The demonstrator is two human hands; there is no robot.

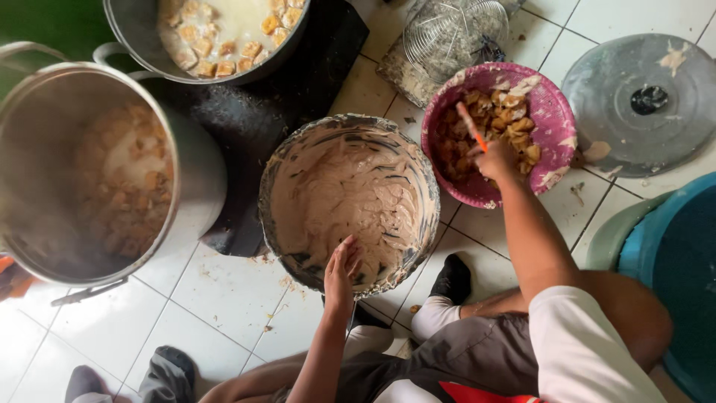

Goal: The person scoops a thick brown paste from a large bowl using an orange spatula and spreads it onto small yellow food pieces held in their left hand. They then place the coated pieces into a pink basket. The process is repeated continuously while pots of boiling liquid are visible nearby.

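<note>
My left hand (341, 270) rests on the near inner wall of a dark bowl (277, 166) smeared with thick beige batter, fingers together against the batter. My right hand (497, 158) reaches into a pink bowl (556, 112) of brown fried pieces and grips a thin orange-handled tool (472, 128) that pokes into the pieces.
A big steel pot (195, 175) of brown pieces stands at the left. A second pot (134, 30) with cubes in pale liquid sits on a black stove at top. A wire strainer (455, 30), a grey lid (641, 101) and a blue tub (671, 254) lie on the white tiled floor.
</note>
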